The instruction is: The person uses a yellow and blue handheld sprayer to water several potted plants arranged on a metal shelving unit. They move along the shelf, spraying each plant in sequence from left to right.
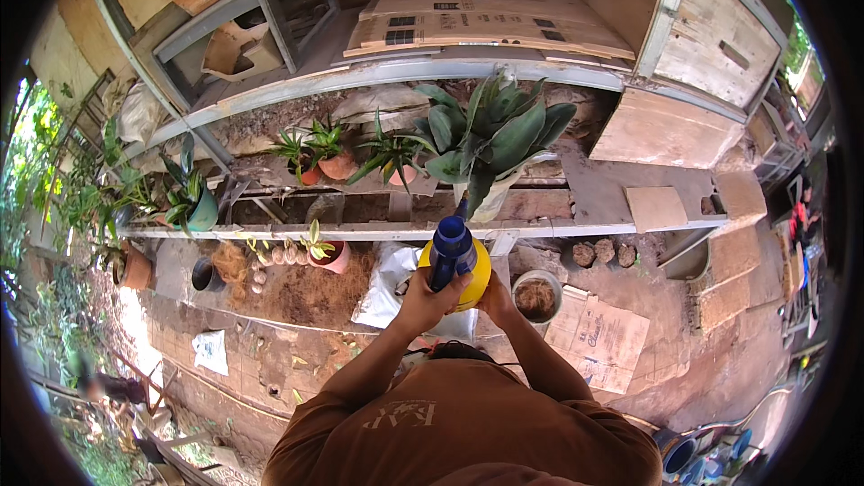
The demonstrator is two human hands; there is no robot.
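A yellow spray bottle with a blue head (480, 277) is held up in front of me between both hands. My left hand (432, 297) wraps around the blue trigger and handle side. My right hand (498, 300) supports the yellow body from the other side. The nozzle points away from me, toward a large broad-leaved plant (516, 131) in a whitish pot (498, 196) on the metal-framed shelf. Smaller spiky plants (327, 140) in terracotta-coloured pots stand left of it. A pink pot (331, 258) with a young plant sits lower, left of the bottle.
A white sack (381, 290) lies under the bottle. To the right are a bucket of brown fibre (538, 297) and flattened cardboard (607, 337). A metal shelf rail (594, 226) runs across ahead. Loose fibre (229, 262) and a black pot (206, 275) are at left.
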